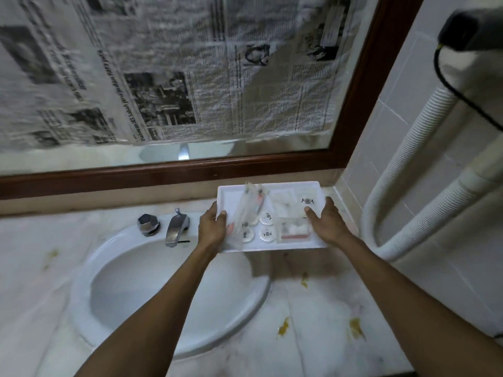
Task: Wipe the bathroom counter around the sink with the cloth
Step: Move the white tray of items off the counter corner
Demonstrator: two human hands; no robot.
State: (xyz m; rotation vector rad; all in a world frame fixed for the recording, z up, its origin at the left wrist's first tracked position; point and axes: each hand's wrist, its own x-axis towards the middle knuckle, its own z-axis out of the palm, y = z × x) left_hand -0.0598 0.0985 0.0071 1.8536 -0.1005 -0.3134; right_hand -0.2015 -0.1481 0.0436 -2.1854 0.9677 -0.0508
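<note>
A white tray point(307, 187) with wrapped toiletries and several round lids is lifted above the back right of the marble counter point(313, 346). My left hand point(212, 227) grips its left edge and my right hand point(325, 223) grips its right edge. The white oval sink point(168, 289) lies left of centre, with a chrome tap point(175, 227) and a knob point(148, 224) behind it. Yellow-brown stains point(283, 326) mark the counter right of the sink, with a stain point(356, 327) further right. No cloth is in view.
A wood-framed mirror point(362, 104) covered with newspaper stands behind the counter. White ribbed hoses point(413, 164) run down the tiled wall at right. A dark device with a black cable point(462, 31) hangs at top right. A faint stain point(53, 253) lies left of the sink.
</note>
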